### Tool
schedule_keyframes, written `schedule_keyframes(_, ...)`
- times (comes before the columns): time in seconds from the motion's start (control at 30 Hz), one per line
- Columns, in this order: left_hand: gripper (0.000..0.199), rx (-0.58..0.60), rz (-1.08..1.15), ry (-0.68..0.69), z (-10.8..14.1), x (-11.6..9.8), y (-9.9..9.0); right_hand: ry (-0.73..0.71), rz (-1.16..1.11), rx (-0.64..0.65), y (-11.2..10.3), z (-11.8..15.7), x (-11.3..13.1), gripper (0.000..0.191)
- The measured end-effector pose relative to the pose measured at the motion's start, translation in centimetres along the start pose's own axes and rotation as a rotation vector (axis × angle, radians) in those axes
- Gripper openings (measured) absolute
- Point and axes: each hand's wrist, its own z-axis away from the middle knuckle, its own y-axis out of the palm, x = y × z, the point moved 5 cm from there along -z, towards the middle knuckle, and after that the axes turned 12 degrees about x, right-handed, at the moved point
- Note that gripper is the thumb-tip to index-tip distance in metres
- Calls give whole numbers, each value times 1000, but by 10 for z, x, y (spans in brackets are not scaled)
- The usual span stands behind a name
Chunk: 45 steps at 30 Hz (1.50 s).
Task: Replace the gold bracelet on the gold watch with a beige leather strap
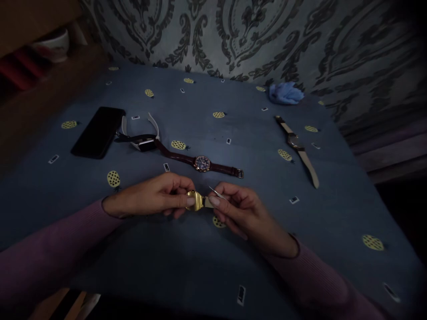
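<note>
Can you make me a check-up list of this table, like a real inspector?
Surface: blue tablecloth with yellow pineapples; light is dim
Job's things: gold watch, its strap, thin pointed tool
Clutter: phone, white watch, brown watch, pale-strapped watch, crumpled blue thing
Grips: left hand on the gold watch; right hand on the tool and strap
Cables: nothing seen
Surroundings: patterned wall behind, bowl at far left
</note>
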Motion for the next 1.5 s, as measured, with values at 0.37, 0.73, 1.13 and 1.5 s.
schedule_keyframes(0.37, 31, 10, 6, 21, 0, 1, 1, 13, -47, -12, 0, 0, -2, 26)
schedule_keyframes(0.73, 26, 3, -3, 4, 0, 3, 0, -5, -53, 3, -1, 0, -3, 24)
schedule_keyframes(1.13, 27, 6, 3, -1, -1, 1, 1, 2, -57, -4, 0, 0, -1, 23)
schedule_keyframes(1.5, 23, 14, 6, 20, 1, -2, 4, -3, 10, -42, 0, 1, -3, 25)
